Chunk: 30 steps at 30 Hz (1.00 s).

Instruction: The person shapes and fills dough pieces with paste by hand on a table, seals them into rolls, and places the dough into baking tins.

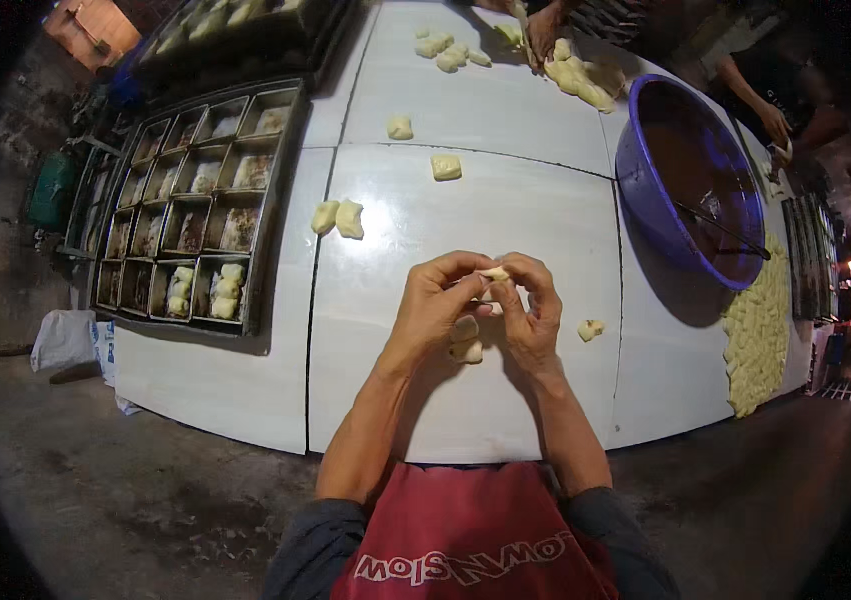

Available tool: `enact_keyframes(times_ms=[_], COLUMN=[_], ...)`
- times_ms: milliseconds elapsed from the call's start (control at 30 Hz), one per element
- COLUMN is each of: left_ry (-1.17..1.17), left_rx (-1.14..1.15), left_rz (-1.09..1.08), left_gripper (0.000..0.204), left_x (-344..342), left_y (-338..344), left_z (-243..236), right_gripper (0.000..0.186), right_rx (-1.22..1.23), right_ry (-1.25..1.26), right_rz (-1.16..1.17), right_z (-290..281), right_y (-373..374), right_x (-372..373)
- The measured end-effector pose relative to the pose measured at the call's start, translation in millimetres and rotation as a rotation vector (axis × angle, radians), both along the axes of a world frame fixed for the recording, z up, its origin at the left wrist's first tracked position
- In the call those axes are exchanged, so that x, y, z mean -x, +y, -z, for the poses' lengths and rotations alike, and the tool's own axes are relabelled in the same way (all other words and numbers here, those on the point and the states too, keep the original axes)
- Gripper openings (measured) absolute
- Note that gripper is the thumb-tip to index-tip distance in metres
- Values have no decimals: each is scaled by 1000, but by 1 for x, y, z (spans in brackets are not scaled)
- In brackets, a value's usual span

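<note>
On the left, a metal tray of baking tins [271, 230] is set on the white table [386, 60]; dough lumps [228, 292] can be seen in two tins of its nearest row. Just right of it, a pair of dough pieces [350, 220] has been left side by side, with two single ones spread farther up the table.

In the middle, a small dough piece [494, 273] is held above the table. It is pinched by the thumb and fingertips of the left hand [433, 300] and, from the other side, by those of the right hand [534, 310]; both sets of fingers are closed on it. More dough [467, 342] is partly covered by the hands. The edges would best be drawn together with light, even pressure, turned little by little, so that the skin is not torn and no gap is left; both thumbs should be kept level.

Farther right, a small scrap of dough [592, 329] is seen alone, then a purple tub [628, 170], beside which a broad spread of dough [756, 335] is laid. Across the table, dough is being handled by a co-worker's hand [546, 32].
</note>
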State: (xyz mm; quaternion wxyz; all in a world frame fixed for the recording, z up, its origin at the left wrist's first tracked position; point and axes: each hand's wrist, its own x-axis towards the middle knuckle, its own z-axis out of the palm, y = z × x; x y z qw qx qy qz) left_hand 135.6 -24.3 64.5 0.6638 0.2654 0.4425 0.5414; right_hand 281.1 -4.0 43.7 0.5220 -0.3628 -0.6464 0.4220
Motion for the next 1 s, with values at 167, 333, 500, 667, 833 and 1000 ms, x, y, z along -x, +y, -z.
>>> enact_keyframes(times_ms=[167,333,500,667,833,1000], left_ry=[22,118,66,224,728,950], left_rx=[-30,-31,72,71,159,79], left_rz=[-4,-128,-211,-257,-224,-137], left_gripper=[22,28,24,42,60,89], left_x=[-13,-13,-2,-1,4,-30], left_y=[-14,-22,-28,-47,-77,-107], left_z=[11,21,35,43,27,23], right_gripper=[10,15,22,29,27,22], right_rx=[-330,-90,6,125,227,146], right_ry=[-141,-287,-293,-437,-722,-751], right_rz=[185,113,-60,-309,-486,-344], right_z=[17,12,-12,-20,10,-25], right_y=[10,8,-7,-4,20,4], right_x=[2,4,0,-4,-17,2])
